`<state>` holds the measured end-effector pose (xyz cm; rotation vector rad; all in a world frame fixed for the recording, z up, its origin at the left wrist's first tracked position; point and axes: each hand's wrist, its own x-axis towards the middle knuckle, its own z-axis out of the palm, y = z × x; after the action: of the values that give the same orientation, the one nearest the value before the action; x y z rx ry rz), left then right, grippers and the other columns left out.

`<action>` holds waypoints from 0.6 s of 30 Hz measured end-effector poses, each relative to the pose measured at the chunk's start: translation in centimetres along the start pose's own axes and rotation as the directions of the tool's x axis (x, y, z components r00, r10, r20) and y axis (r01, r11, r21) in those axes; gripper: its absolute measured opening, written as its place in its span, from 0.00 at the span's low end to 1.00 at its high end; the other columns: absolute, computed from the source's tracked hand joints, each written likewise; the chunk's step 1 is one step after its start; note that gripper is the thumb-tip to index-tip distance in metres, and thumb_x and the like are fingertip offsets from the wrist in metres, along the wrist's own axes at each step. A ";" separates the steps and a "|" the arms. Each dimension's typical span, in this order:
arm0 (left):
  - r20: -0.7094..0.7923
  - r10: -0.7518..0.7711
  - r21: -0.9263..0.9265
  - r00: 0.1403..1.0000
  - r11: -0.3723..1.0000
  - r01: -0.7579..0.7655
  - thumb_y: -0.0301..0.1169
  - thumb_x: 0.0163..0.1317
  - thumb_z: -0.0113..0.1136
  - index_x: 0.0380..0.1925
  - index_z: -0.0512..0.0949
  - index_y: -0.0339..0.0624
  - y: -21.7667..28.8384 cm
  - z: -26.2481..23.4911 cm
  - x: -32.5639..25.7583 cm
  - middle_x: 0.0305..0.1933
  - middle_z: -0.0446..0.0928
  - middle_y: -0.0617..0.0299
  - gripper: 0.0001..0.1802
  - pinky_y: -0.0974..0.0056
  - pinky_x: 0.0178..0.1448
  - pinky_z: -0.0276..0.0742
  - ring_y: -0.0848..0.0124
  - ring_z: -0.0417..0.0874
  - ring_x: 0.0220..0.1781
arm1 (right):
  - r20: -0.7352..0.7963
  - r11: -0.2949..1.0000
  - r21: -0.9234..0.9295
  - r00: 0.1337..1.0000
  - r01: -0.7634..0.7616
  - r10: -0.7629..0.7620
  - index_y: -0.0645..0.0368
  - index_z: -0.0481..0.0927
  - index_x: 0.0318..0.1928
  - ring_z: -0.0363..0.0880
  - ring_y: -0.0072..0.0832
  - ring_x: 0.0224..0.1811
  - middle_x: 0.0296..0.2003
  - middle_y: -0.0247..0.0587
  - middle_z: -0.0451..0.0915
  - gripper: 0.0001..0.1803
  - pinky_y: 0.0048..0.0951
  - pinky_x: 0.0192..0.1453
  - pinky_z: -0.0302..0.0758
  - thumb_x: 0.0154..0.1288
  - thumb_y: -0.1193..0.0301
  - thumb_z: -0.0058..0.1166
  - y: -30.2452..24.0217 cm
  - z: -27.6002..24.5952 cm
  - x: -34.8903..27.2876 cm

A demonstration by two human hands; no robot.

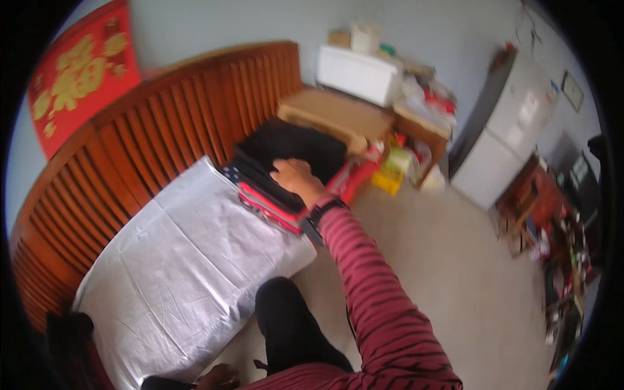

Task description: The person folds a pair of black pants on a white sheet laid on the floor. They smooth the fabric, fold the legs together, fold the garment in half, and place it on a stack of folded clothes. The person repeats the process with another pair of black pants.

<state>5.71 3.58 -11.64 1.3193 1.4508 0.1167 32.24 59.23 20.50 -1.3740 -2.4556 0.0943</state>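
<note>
A stack of folded clothes lies at the far end of a silver-covered bench. On top is a folded black garment, above red, grey and dark layers. My right hand reaches out to the black garment, fingers curled down against its upper side near the front edge; the fingertips are partly hidden and blurred. A dark band circles that wrist. My left hand shows only in part at the lower edge, dark and close to my body beside the bench; its fingers are not clear.
A slatted wooden backrest runs behind the bench. Past the stack are a flat cardboard box, a white box and colourful packages. A white refrigerator stands at the right, with cluttered items along the right wall.
</note>
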 end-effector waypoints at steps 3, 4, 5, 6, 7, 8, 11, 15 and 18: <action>-0.047 -0.203 0.080 0.978 0.975 0.207 0.41 0.63 0.60 0.42 0.79 0.38 0.4 0.5 1.0 0.41 0.80 0.50 0.17 0.56 0.47 0.77 0.56 0.82 0.42 | -0.114 0.974 -0.137 0.974 0.178 -0.194 0.56 0.79 0.54 0.62 0.44 0.70 0.61 0.44 0.72 0.25 0.61 0.66 0.61 0.61 0.55 0.58 0.6 3.0 -1.1; -0.065 -0.237 -0.007 0.969 0.971 0.238 0.41 0.64 0.59 0.40 0.79 0.38 0.6 0.7 1.2 0.39 0.81 0.50 0.17 0.56 0.45 0.78 0.57 0.82 0.40 | -0.089 0.971 -0.157 0.976 0.182 -0.198 0.57 0.76 0.58 0.58 0.44 0.72 0.64 0.44 0.68 0.30 0.65 0.68 0.56 0.60 0.54 0.60 0.4 3.8 -1.4; -0.064 -0.223 0.063 0.973 0.972 0.227 0.41 0.64 0.59 0.38 0.79 0.37 0.9 0.9 1.2 0.37 0.81 0.51 0.17 0.57 0.44 0.78 0.57 0.83 0.37 | -0.089 0.964 -0.175 0.972 0.200 -0.217 0.58 0.73 0.63 0.54 0.44 0.74 0.66 0.45 0.65 0.34 0.70 0.69 0.52 0.60 0.53 0.61 0.5 4.4 -1.5; -0.058 -0.240 0.050 0.969 0.969 0.243 0.42 0.64 0.59 0.36 0.79 0.36 1.2 0.9 1.0 0.35 0.82 0.51 0.17 0.57 0.42 0.79 0.57 0.83 0.35 | -0.103 0.974 -0.145 0.976 0.175 -0.190 0.57 0.69 0.66 0.52 0.45 0.75 0.69 0.46 0.63 0.39 0.70 0.71 0.49 0.59 0.52 0.61 0.7 4.8 -1.8; -0.035 -0.300 -0.042 0.953 0.954 0.298 0.42 0.64 0.59 0.34 0.79 0.35 1.5 1.0 0.9 0.32 0.82 0.51 0.17 0.58 0.40 0.79 0.58 0.84 0.32 | -0.149 0.979 -0.114 0.971 0.171 -0.187 0.55 0.65 0.70 0.51 0.46 0.76 0.71 0.47 0.61 0.43 0.71 0.72 0.46 0.58 0.50 0.62 0.8 5.0 -1.8; 0.012 -0.347 -0.140 0.938 0.928 0.345 0.43 0.65 0.59 0.35 0.80 0.34 1.8 1.0 0.6 0.33 0.83 0.53 0.19 0.60 0.39 0.79 0.62 0.84 0.33 | -0.131 0.980 -0.111 0.976 0.162 -0.177 0.54 0.63 0.71 0.48 0.47 0.77 0.73 0.48 0.58 0.45 0.71 0.73 0.44 0.57 0.49 0.62 0.8 5.0 -2.0; 0.062 -0.424 -0.182 0.903 0.885 0.428 0.45 0.67 0.58 0.38 0.81 0.34 2.7 0.5 -0.3 0.33 0.84 0.57 0.21 0.64 0.36 0.79 0.68 0.85 0.34 | -0.028 0.986 -0.095 0.990 0.137 -0.141 0.50 0.60 0.74 0.44 0.49 0.79 0.75 0.49 0.53 0.49 0.73 0.73 0.40 0.56 0.46 0.63 1.0 4.8 -1.7; 0.086 -0.459 -0.167 0.884 0.868 0.467 0.46 0.67 0.58 0.38 0.81 0.34 2.8 0.2 -0.4 0.33 0.84 0.57 0.21 0.64 0.34 0.80 0.68 0.86 0.33 | -0.008 0.973 -0.203 0.994 0.108 -0.112 0.43 0.60 0.74 0.44 0.51 0.79 0.75 0.48 0.53 0.47 0.76 0.72 0.41 0.56 0.46 0.63 0.4 5.5 -1.5; 0.109 -0.454 -0.159 0.884 0.870 0.466 0.46 0.67 0.58 0.37 0.81 0.34 2.2 0.4 -0.2 0.33 0.84 0.56 0.21 0.63 0.33 0.80 0.68 0.86 0.33 | -0.020 0.956 -0.274 0.994 0.102 -0.111 0.40 0.60 0.74 0.45 0.53 0.78 0.75 0.49 0.52 0.47 0.79 0.70 0.43 0.56 0.47 0.64 -0.1 6.1 -1.4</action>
<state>7.32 4.05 -10.15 0.7930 1.6166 -0.1094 30.95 58.59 14.38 -1.3300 -2.5809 -0.3026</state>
